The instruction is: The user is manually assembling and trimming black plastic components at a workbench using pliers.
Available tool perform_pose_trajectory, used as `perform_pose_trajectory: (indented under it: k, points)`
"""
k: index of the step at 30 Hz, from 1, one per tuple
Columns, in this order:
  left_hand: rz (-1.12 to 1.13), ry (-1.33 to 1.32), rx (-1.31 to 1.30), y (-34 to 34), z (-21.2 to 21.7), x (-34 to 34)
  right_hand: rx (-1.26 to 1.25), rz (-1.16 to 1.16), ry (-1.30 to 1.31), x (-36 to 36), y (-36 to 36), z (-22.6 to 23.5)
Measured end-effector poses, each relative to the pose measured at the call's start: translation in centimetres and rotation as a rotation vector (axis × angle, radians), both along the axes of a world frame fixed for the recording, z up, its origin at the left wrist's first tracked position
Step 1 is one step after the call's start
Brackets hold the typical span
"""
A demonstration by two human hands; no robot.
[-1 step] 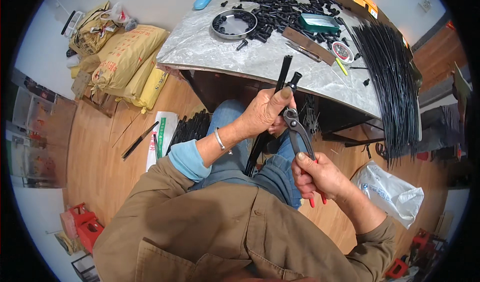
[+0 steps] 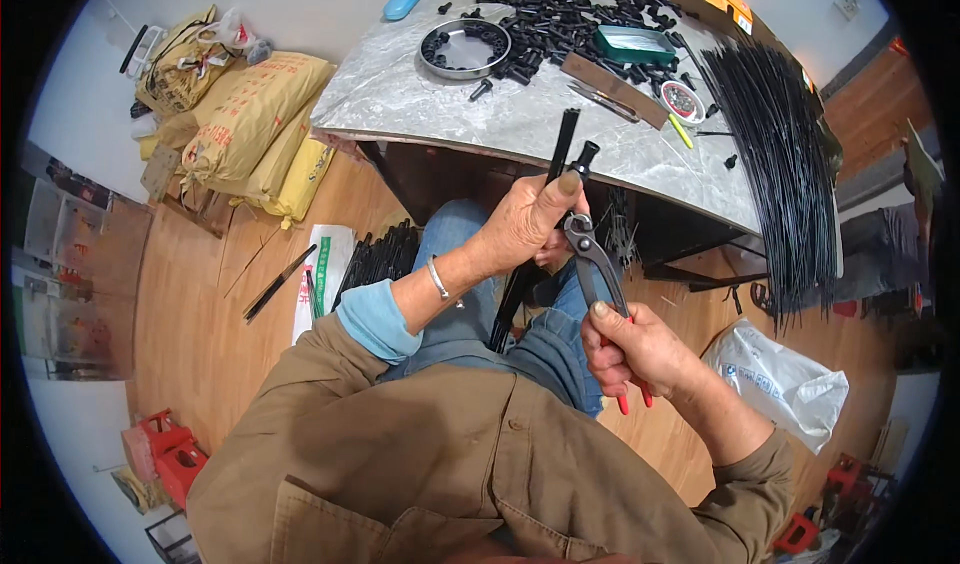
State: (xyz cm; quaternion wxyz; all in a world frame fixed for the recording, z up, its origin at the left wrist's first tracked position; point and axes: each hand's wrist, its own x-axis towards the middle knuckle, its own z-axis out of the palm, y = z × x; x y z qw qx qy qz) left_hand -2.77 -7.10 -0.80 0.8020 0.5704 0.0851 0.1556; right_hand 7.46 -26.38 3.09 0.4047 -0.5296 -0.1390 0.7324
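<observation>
Left hand [image 2: 525,226] grips black rods [image 2: 558,159] (pincers [image 2: 592,254] just right)

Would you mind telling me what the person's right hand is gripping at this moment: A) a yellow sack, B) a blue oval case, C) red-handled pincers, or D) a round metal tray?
C: the right hand is closed around the red handles of the pincers, whose metal head sits at the black rods held up by the left hand.

Dull steel pincers [image 2: 590,249] (red plastic-coated handles), glossy marbled tabletop [image 2: 420,99], matt black rod [image 2: 560,149]
</observation>
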Motion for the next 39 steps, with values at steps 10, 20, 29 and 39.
perform_pose_trajectory:
  k: [10,20,29,39]
  points:
    - [0.122,0.069,-0.085,1.6,-1.0,1.5,0.511,-0.226,-1.944,11.4,6.0,-2.7]
    - [0.056,0.077,-0.122,2.1,-2.2,3.1,-0.024,-0.027,-2.042,25.4,18.2,-3.3]
    - [0.066,0.112,-0.143,3.3,-3.0,3.9,-0.096,0.035,-2.060,26.9,19.3,-3.7]
    - [0.105,0.096,-0.117,2.8,-2.5,3.6,-0.067,-0.215,-1.897,28.0,18.2,-3.0]
